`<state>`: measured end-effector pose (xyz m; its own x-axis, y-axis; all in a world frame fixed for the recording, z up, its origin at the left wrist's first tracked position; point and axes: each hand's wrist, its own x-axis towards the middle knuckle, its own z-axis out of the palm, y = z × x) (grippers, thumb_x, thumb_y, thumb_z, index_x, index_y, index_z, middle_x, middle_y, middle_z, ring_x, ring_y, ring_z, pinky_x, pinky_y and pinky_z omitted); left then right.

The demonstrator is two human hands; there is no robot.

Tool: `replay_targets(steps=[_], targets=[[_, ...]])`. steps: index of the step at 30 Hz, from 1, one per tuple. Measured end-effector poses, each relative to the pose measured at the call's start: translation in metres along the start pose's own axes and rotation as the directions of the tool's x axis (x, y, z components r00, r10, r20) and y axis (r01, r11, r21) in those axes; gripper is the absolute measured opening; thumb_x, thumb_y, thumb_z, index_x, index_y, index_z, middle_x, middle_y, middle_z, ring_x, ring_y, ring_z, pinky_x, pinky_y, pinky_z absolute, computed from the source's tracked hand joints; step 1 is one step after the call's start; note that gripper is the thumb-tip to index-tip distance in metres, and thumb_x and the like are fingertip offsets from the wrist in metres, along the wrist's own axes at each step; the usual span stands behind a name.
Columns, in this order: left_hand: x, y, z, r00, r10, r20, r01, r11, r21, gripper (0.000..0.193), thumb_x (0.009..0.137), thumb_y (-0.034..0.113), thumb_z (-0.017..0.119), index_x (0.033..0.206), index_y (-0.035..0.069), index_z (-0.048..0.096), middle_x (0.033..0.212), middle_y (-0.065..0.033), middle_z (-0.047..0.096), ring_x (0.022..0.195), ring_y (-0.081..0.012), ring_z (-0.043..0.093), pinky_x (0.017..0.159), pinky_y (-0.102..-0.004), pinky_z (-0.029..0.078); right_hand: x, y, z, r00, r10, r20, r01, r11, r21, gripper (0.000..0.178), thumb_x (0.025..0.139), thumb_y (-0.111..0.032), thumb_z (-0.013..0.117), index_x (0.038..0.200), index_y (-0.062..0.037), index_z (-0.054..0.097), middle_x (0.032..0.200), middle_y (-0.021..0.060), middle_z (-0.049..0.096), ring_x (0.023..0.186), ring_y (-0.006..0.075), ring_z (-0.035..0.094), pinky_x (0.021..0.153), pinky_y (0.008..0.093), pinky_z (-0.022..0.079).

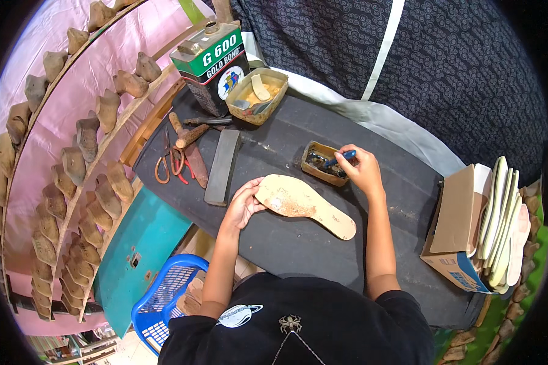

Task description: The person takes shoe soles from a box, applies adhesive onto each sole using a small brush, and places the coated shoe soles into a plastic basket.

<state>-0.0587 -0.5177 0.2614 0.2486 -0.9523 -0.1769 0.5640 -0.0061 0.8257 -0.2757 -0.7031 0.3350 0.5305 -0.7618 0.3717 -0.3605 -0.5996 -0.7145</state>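
A pale tan insole (310,204) with brownish smudges is pinched at its wide end by my left hand (242,207), just above the dark table. My right hand (359,169) grips a brush (344,157) by its blue handle. The brush's lower end reaches into a small tan tub (310,152) whose inside is dark and stained; the bristles cannot be made out there. The tub stands just beyond the insole.
A green and black metal can (210,67) and a tub of yellowish paste (273,108) stand far left. Scissors (164,161), a knife (196,165) and a grey block (223,167) lie nearer. A carton (453,213) with stacked insoles (499,213) is right; racks of wooden shoe lasts (88,137) are left.
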Motion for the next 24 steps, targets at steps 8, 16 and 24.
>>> replay_targets(steps=[8,16,24], targets=[[0.027,0.012,0.007,0.997,-0.026,-0.076,0.041,0.979,0.202,0.032,0.088,0.027,0.042,0.107,0.002,0.048,0.092,-0.0063,0.058,0.078,-0.0139,0.06,0.066,-0.0276,0.051,-0.001,-0.004,-0.016,0.978,-0.093,-0.185,0.105,0.993,0.053,0.013,0.077,-0.013,0.06,0.077,-0.0006,0.058,0.064,0.0035,0.056,0.057,0.0081,0.053,0.051,0.0216,0.042],[0.045,0.012,-0.002,0.999,0.046,-0.021,-0.032,0.901,0.433,0.024,0.088,0.022,0.045,0.094,0.001,0.053,0.081,-0.003,0.059,0.069,-0.0086,0.057,0.058,-0.0234,0.048,-0.007,-0.023,-0.015,0.916,-0.175,-0.361,0.271,0.933,0.235,0.01,0.073,-0.009,0.061,0.071,-0.0001,0.058,0.064,0.002,0.056,0.054,0.0065,0.048,0.05,0.0196,0.038],[0.045,-0.002,-0.004,0.971,0.235,0.048,-0.226,0.825,0.519,0.015,0.087,0.013,0.047,0.092,-0.001,0.051,0.083,-0.0032,0.06,0.074,-0.0057,0.054,0.065,-0.0183,0.042,-0.013,-0.043,0.01,0.915,-0.364,-0.175,0.394,0.899,0.189,0.009,0.067,-0.012,0.064,0.068,-0.0049,0.059,0.061,0.0037,0.058,0.051,0.0152,0.053,0.05,0.026,0.04]])
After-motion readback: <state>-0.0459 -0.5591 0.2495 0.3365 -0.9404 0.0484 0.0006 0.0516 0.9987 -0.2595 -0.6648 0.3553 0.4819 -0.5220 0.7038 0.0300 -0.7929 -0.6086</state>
